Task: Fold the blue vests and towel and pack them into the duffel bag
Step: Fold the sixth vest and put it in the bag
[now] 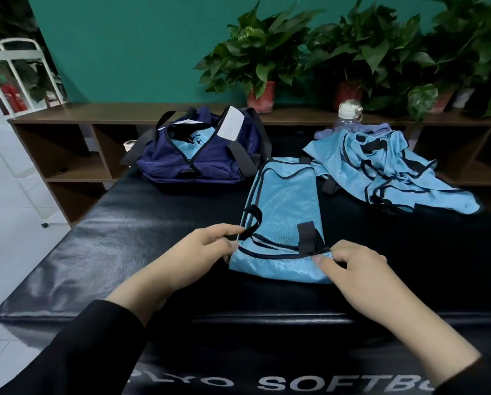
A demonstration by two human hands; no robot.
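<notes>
A light-blue vest [284, 206] with dark trim lies folded lengthwise into a narrow strip on the black padded surface [141, 232]. My left hand [207, 249] pinches its near left corner. At the near right corner my right hand [352, 269] grips the edge beside a black strap. A heap of unfolded blue vests [381, 169] lies at the far right, with a purple-blue towel [352, 131] showing behind it. The navy duffel bag [198, 149] stands open at the far left with blue fabric inside.
A clear water bottle [348, 115] with a white cap stands behind the heap. Potted plants [261, 61] line a low wooden shelf [73, 143] along the green wall. A white metal rack [19, 75] stands at the far left on the tiled floor.
</notes>
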